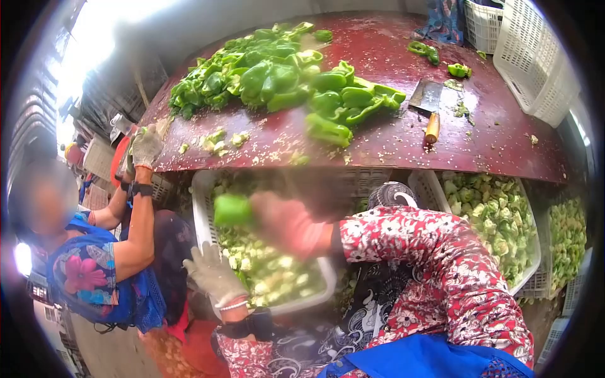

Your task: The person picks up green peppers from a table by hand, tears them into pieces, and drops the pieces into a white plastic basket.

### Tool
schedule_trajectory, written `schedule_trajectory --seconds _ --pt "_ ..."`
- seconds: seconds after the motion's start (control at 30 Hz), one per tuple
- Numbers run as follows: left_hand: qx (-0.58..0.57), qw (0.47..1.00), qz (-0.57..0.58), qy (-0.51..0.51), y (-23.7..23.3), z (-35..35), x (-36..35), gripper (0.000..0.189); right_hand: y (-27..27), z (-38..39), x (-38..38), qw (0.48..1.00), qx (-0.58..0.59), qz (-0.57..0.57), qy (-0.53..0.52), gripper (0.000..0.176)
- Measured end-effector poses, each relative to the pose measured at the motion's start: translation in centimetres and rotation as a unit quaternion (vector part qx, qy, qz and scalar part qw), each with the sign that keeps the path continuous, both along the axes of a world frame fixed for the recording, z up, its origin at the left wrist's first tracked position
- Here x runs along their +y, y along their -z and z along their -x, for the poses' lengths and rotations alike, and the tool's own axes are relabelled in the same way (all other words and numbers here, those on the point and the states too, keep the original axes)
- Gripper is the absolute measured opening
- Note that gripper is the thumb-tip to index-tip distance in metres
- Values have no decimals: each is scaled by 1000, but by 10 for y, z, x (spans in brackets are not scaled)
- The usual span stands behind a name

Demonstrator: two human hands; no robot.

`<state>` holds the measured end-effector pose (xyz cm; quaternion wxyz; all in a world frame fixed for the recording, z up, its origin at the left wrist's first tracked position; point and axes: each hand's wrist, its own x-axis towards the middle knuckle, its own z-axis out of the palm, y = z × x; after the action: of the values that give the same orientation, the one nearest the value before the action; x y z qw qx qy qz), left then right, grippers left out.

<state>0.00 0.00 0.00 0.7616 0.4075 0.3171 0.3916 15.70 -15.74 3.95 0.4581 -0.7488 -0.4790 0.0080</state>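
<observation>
My right hand (287, 223), in a pinkish glove and smeared by motion, reaches left over a white crate (324, 286). A green bell pepper (231, 210) shows at its fingertips, held above the crate. Below and to the left is my left hand (214, 274) in a pale glove, fingers spread and nothing in them, by the crate's left side. Pale green pepper cores (277, 277) lie in this crate. Beyond it, a large heap of green peppers (268, 75), many cut open, covers part of the red table (378, 154).
A cleaver (427, 96) with a wooden handle rests on the table near pepper scraps and scattered seeds. Another crate of cores (495, 220) stands at right. A co-worker (101, 246) sits at left, gloved hands raised near the table edge. White crates (535, 69) stand at back right.
</observation>
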Motion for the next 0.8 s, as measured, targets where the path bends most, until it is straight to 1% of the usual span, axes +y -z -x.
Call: schedule_trajectory --seconds 0.03,0.07,0.1,0.17,0.2,0.23,0.27,0.3,0.37,0.43,0.47,0.53,0.57,0.63,0.67,0.7,0.73,0.77,0.8 --pt "-11 997 -27 75 -3 -10 -10 88 -4 3 0 984 -167 11 -67 15" --pt "-24 987 -55 150 -7 -23 -21 80 -10 13 2 956 -222 143 -129 10" --pt "14 993 -80 81 -9 -47 -57 78 7 0 -4 960 -187 171 -122 11" --pt "108 974 -192 58 -20 -44 -60 80 -10 -27 -12 980 -79 171 -66 20" --pt "198 927 -306 88 18 -22 -18 78 -7 -44 -12 994 -16 105 11 16" --pt "195 928 -305 89 19 -15 -10 78 -17 -64 -26 991 -73 47 97 11" --pt "143 964 -201 96 16 -13 -5 76 -14 -96 -26 958 -214 41 186 14" --pt "98 985 -94 104 11 -7 -2 74 -13 -132 -27 919 -246 13 306 20" --pt "116 984 -93 100 4 7 -6 71 -37 -173 -55 868 -303 38 391 19" --pt "140 979 -93 115 3 11 -7 68 -58 -198 -72 786 -331 138 503 27" --pt "143 978 -90 119 2 10 -9 63 -52 -212 -80 788 -330 139 501 27" --pt "145 979 -78 123 1 6 -16 60 -40 -232 -90 764 -320 277 486 35" --pt "147 979 -66 127 1 4 -20 58 -35 -235 -86 765 -321 278 485 35" --pt "162 979 -51 110 -1 -3 -29 55 -36 -225 -71 781 -332 227 478 32" --pt "164 976 -57 129 -6 -4 -33 55 -58 -203 -61 852 -277 203 395 22" --pt "167 973 -60 148 -5 -5 -35 54 -53 -203 -41 892 -183 164 380 20" --pt "154 976 -54 142 -1 -7 -35 54 -45 -207 -19 920 -88 125 361 18" --pt "157 976 -47 142 -1 -10 -37 54 -35 -221 5 911 -134 220 322 11" --pt "164 973 -50 152 -4 -14 -39 55 -49 -213 25 912 -77 271 298 15"
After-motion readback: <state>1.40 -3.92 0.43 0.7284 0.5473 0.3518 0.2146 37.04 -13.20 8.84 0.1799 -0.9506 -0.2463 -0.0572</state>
